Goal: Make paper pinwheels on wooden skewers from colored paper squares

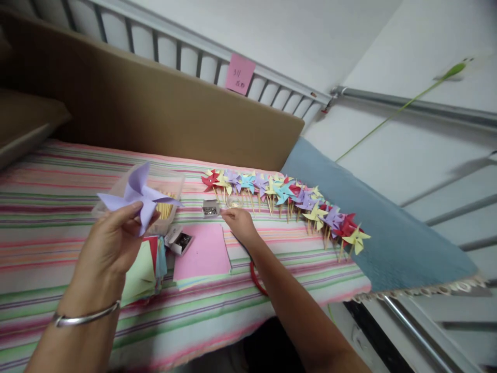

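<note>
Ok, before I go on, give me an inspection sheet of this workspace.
Surface: striped cloth, with pinwheels on sticks in a crowded row.
Job's things: lavender pinwheel held up; wooden sticks in a translucent container; two small open boxes of small items; pink paper; stacked colored sheets.
Clutter: red loop, partly hidden by the right forearm; identity unclear.
Left hand: grips the lavender pinwheel.
Right hand: fingertips together beside one open box; whether they hold anything is unclear.
Cables: nothing seen.
Surroundings: cardboard panel behind the cloth, pink note beyond it, blue cloth to the right.
</note>
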### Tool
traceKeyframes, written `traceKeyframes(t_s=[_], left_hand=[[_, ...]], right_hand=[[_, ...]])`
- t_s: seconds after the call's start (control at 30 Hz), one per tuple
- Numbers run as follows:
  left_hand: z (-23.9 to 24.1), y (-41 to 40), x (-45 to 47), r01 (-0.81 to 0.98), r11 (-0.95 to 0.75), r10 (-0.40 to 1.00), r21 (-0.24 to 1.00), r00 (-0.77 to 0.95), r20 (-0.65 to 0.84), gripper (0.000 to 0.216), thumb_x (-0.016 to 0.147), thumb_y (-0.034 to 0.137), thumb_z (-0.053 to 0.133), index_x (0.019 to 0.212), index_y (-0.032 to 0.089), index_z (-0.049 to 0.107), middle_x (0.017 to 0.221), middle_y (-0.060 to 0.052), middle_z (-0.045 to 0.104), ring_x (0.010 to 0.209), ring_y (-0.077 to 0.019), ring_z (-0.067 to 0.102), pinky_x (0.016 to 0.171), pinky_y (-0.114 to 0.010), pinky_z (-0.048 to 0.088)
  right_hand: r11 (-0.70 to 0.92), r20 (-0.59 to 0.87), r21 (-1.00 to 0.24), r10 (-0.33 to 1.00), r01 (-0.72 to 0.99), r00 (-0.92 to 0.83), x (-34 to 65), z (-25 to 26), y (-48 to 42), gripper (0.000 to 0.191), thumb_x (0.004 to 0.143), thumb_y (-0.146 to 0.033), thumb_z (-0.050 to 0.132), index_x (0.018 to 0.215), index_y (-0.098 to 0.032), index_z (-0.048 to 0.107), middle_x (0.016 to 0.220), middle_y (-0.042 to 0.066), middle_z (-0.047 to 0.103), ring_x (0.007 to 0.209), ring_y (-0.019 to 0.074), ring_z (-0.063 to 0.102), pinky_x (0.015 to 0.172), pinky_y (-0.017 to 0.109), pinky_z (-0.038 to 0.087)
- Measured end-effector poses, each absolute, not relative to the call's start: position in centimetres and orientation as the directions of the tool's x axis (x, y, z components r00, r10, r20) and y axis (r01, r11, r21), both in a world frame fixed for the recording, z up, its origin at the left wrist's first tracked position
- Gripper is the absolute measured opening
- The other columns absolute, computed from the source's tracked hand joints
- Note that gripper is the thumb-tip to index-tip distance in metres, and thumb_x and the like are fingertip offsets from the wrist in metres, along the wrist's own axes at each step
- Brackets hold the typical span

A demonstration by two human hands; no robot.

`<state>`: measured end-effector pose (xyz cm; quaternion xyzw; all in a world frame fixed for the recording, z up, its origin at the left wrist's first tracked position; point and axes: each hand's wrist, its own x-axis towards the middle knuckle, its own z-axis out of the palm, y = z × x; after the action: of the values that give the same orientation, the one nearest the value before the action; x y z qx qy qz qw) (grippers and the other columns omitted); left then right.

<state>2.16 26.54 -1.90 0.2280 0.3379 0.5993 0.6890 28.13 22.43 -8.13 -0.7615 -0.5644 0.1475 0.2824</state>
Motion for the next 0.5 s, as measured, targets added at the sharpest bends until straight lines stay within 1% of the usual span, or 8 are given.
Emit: traceKeyframes(t_s=[0.07,0.13,0.2,0.27,0.37,0.5], left_hand=[[-2.1,26.8,1.7,-0.71,0.153,0.985,0.688,0.055,-0.163,0.015,0.062,0.001,0.065,0.071,0.013,0.063,0.071,0.0,0.069,0.062,-0.0117,0.062,0.061,-0.023,0.057],[-2.3,27.0,1.1,-0.729,0.138,0.988,0.67,0.052,-0.147,0.014,0.06,0.002,0.066,0.068,0.013,0.062,0.069,0.0,0.069,0.059,-0.0109,0.061,0.058,-0.022,0.056],[-2.4,27.3,0.5,-0.748,0.114,0.989,0.653,0.021,-0.149,0.013,0.059,0.003,0.068,0.063,0.014,0.061,0.064,0.001,0.067,0.056,-0.0099,0.06,0.056,-0.02,0.055],[-2.5,27.6,-0.1,-0.762,0.094,0.989,0.641,-0.004,-0.149,0.014,0.059,0.005,0.07,0.057,0.015,0.06,0.06,0.002,0.065,0.054,-0.009,0.059,0.057,-0.02,0.054],[-2.6,27.8,-0.5,-0.768,0.084,0.991,0.635,0.0,-0.13,0.014,0.059,0.007,0.071,0.055,0.016,0.061,0.059,0.002,0.065,0.054,-0.0089,0.058,0.06,-0.021,0.055],[-2.8,27.9,-0.5,-0.776,0.109,0.992,0.621,0.042,-0.122,0.012,0.058,0.008,0.073,0.058,0.016,0.064,0.061,0.002,0.066,0.054,-0.0091,0.058,0.061,-0.024,0.056]], right_hand=[[-0.217,0.049,-0.46,0.962,0.861,0.269,27.6,-7.3,24.9,0.02,0.081,-0.018,0.053,0.081,-0.019,0.074,0.093,0.003,0.073,0.095,0.0174,0.064,0.081,0.024,0.045],[-0.238,-0.027,-0.314,0.97,0.919,0.242,26.9,-6.8,27.3,0.018,0.08,-0.016,0.056,0.077,-0.018,0.073,0.09,0.004,0.073,0.094,0.0188,0.065,0.079,0.026,0.045],[-0.248,-0.112,-0.173,0.966,0.953,0.231,26.1,-6.8,29.3,0.013,0.083,-0.02,0.059,0.083,-0.016,0.071,0.093,0.005,0.071,0.094,0.0193,0.064,0.081,0.03,0.047],[-0.242,-0.196,-0.05,0.954,0.969,0.228,25.4,-7.3,30.7,0.017,0.087,-0.028,0.06,0.095,-0.015,0.067,0.101,0.006,0.067,0.095,0.0192,0.063,0.083,0.035,0.049],[-0.216,-0.29,0.081,0.929,0.973,0.23,24.8,-8.4,31.8,0.026,0.09,-0.033,0.057,0.109,-0.015,0.059,0.111,0.007,0.062,0.097,0.0194,0.061,0.083,0.04,0.052],[-0.196,-0.325,0.174,0.913,0.965,0.245,24.7,-9.5,32.2,0.028,0.09,-0.032,0.056,0.113,-0.016,0.058,0.113,0.007,0.06,0.098,0.0198,0.061,0.083,0.039,0.052]])
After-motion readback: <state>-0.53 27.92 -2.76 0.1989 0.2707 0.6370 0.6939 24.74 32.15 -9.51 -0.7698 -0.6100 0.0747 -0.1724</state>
